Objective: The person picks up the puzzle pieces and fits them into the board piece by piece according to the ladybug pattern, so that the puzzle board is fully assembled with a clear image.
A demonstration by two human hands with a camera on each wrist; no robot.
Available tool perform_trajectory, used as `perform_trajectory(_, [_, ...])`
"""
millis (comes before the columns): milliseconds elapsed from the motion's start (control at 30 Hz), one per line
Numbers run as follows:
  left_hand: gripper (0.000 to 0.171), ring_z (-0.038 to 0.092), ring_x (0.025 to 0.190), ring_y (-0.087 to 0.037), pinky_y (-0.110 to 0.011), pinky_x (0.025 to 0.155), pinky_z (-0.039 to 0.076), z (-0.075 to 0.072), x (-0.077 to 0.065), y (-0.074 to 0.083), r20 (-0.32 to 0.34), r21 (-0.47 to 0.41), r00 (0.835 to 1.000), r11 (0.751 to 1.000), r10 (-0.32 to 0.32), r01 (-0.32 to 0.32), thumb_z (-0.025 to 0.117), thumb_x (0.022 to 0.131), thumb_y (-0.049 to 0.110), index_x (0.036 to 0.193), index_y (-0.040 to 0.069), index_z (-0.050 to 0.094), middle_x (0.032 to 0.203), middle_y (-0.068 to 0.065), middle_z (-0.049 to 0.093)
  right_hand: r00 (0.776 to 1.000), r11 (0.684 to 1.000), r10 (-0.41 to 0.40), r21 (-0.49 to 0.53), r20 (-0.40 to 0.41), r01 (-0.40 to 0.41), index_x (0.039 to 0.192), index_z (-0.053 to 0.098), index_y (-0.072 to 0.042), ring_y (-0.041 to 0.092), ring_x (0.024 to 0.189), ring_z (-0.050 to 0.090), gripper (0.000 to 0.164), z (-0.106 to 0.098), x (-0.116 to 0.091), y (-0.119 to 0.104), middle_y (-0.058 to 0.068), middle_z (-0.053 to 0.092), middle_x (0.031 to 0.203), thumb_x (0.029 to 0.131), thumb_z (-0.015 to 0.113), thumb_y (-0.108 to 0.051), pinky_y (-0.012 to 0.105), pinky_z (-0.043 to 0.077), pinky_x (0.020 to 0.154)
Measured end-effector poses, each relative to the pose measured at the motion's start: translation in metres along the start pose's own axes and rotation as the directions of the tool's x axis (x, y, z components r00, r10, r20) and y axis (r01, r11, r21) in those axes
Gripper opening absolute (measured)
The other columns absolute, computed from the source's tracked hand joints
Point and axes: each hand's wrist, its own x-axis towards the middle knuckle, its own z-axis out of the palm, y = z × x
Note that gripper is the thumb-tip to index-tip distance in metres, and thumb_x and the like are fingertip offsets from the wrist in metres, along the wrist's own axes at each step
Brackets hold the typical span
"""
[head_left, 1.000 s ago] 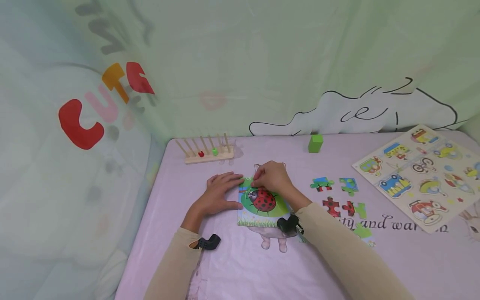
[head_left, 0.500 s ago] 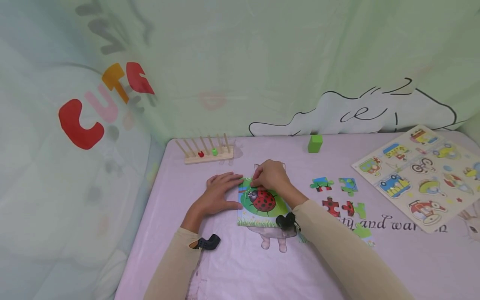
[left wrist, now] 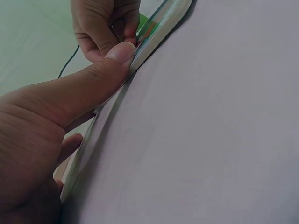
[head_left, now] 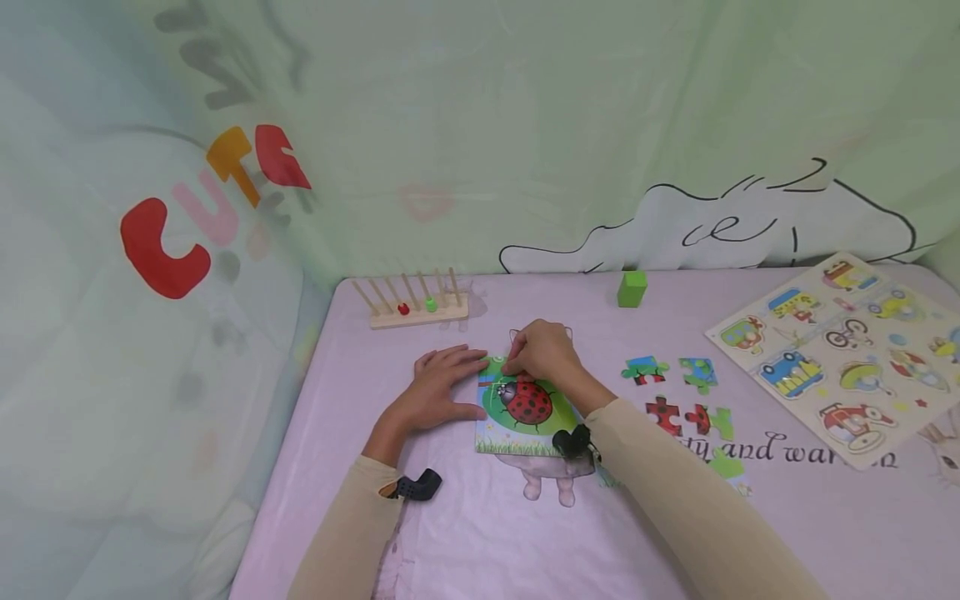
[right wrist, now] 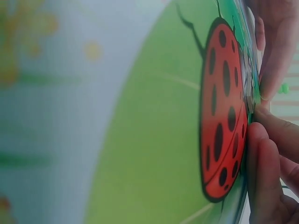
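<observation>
A square jigsaw puzzle (head_left: 495, 437) with a ladybug on a green leaf lies flat mid-table in the head view. Along its left side rests my left hand (head_left: 438, 392), thumb near the lower part and fingers stretched toward the top corner. In the left wrist view the thumb (left wrist: 122, 52) meets the puzzle's edge (left wrist: 163, 28). My right hand (head_left: 546, 350) bends over the puzzle's top, fingertips pinched together just above the ladybug. The right wrist view shows a slightly raised puzzle piece (right wrist: 250, 91) at those fingertips, mostly hidden by the fingers.
Several loose puzzle pieces (head_left: 663, 415) lie right of the puzzle, partly beside the right sleeve. Farther right is a wooden vehicle puzzle board (head_left: 900, 412). A green block (head_left: 632, 289) and a wooden peg rack (head_left: 420, 317) with red and green beads stand near the back wall.
The right hand and wrist have shifted very slightly to the left, fingertips staying at the same spot on the puzzle. The left hand keeps its place.
</observation>
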Motion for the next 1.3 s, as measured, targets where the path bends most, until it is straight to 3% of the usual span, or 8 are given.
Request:
perform_trajectory(300, [0.069, 0.028, 0.155, -0.022, -0.060, 0.120, 0.010, 0.001, 0.003, 0.001, 0.007, -0.036, 1.000, 0.999, -0.010, 0.011, 0.073, 0.091, 0.049, 0.151, 0.022, 0.052, 0.160, 0.005, 0.044, 0.998, 0.997, 0.002, 0.080, 0.062, -0.006, 0.080, 0.080, -0.014, 0.009, 0.055, 0.067, 0.016, -0.012, 0.000, 0.012, 0.000, 0.073, 0.064, 0.080, 0.088, -0.027, 0.023, 0.046, 0.065])
perform_trajectory(567, [0.041, 0.047, 0.139, -0.019, -0.056, 0.110, 0.027, 0.007, 0.018, 0.006, -0.109, -0.035, 0.994, 0.999, -0.032, 0.028, 0.068, 0.098, 0.041, 0.137, 0.027, 0.067, 0.141, 0.006, 0.061, 0.996, 0.967, 0.004, 0.253, 0.092, -0.027, 0.089, 0.079, -0.008, 0.021, 0.067, 0.075, 0.019, -0.040, -0.015, 0.032, 0.008, 0.076, 0.074, 0.085, 0.084, -0.026, 0.025, 0.053, 0.063])
perform_trajectory(667, [0.039, 0.049, 0.130, -0.020, -0.056, 0.105, 0.032, 0.008, 0.024, 0.009, -0.129, 0.000, 0.991, 0.999, -0.036, 0.037, 0.070, 0.096, 0.042, 0.133, 0.029, 0.070, 0.131, 0.007, 0.063, 0.995, 0.963, 0.018, 0.264, 0.096, -0.043, 0.093, 0.078, -0.006, 0.021, 0.069, 0.075, 0.022, -0.053, -0.023, 0.039, 0.007, 0.076, 0.077, 0.087, 0.082, -0.027, 0.027, 0.054, 0.065])
perform_trajectory(933, [0.038, 0.045, 0.124, -0.023, -0.054, 0.101, 0.035, 0.006, 0.032, 0.012, -0.092, 0.106, 0.994, 0.992, -0.063, 0.072, 0.075, 0.089, 0.049, 0.125, 0.035, 0.074, 0.124, 0.007, 0.058, 0.993, 0.964, 0.066, 0.252, 0.095, -0.088, 0.102, 0.076, -0.006, 0.018, 0.075, 0.074, 0.030, -0.084, -0.044, 0.064, 0.002, 0.076, 0.082, 0.090, 0.079, -0.033, 0.031, 0.056, 0.071])
perform_trajectory(1133, [0.038, 0.046, 0.124, -0.025, -0.054, 0.101, 0.035, 0.003, 0.031, 0.013, -0.086, 0.094, 0.994, 0.993, -0.068, 0.076, 0.078, 0.088, 0.047, 0.123, 0.034, 0.075, 0.123, 0.006, 0.059, 0.990, 0.967, 0.115, 0.219, 0.080, -0.130, 0.109, 0.073, -0.007, 0.023, 0.079, 0.072, 0.041, -0.103, -0.055, 0.089, 0.002, 0.076, 0.084, 0.090, 0.078, -0.043, 0.034, 0.052, 0.067])
perform_trajectory(1300, [0.037, 0.046, 0.122, -0.023, -0.051, 0.099, 0.035, 0.001, 0.029, 0.013, -0.078, 0.090, 0.995, 0.994, -0.057, 0.064, 0.077, 0.088, 0.046, 0.122, 0.032, 0.075, 0.123, 0.006, 0.059, 0.989, 0.960, 0.133, 0.241, 0.060, -0.144, 0.113, 0.072, -0.004, 0.022, 0.080, 0.071, 0.045, -0.114, -0.063, 0.110, 0.006, 0.077, 0.094, 0.091, 0.077, -0.043, 0.032, 0.056, 0.071])
